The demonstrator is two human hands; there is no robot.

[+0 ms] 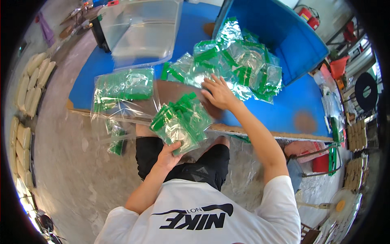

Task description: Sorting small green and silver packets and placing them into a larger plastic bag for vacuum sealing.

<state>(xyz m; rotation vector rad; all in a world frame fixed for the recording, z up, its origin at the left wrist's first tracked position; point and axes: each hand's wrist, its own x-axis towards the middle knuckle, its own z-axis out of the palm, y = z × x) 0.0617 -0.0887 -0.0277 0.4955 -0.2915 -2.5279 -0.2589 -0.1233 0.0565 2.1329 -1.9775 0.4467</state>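
A blue table point(284, 110) stands before me. My left hand point(168, 154) grips a stack of clear packets with green pieces point(180, 122) at its near edge. My right hand point(219, 93) lies spread, fingers flat, on the heap of similar packets point(235, 65).

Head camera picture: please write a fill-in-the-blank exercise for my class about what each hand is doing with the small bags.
1. The left hand holds a stack of clear bags with ____ strips.
2. The right hand lies flat on a loose pile of bags, resting on a ____ table.
3. A large clear bag, filled with small ones, lies to the person's ____ on the table.

Missing words: green; blue; left
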